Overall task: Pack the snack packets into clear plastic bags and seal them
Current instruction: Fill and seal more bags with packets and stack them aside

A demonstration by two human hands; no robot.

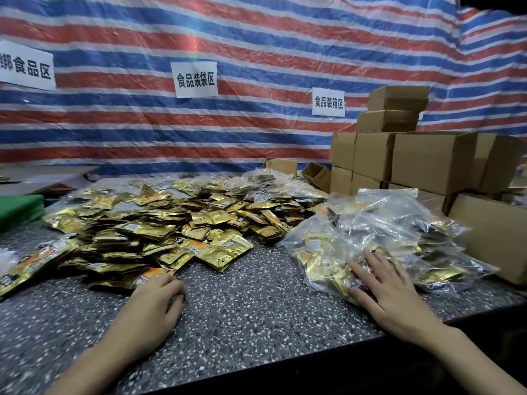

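Note:
A wide heap of gold snack packets [159, 223] covers the middle and left of the speckled grey table [251, 303]. On the right lies a pile of clear plastic bags [379, 238] filled with packets. My right hand [382, 286] lies flat with spread fingers on the nearest filled bag [319, 266]. My left hand [156, 295] sits at the near edge of the heap, fingers curled down over a gold and orange packet [148, 276]; whether it grips that packet is hidden.
Stacked brown cardboard boxes [427, 161] stand at the back right, one large box [496, 232] right of the bags. A green object [20, 209] sits at far left. A striped tarp [256, 67] with white signs hangs behind.

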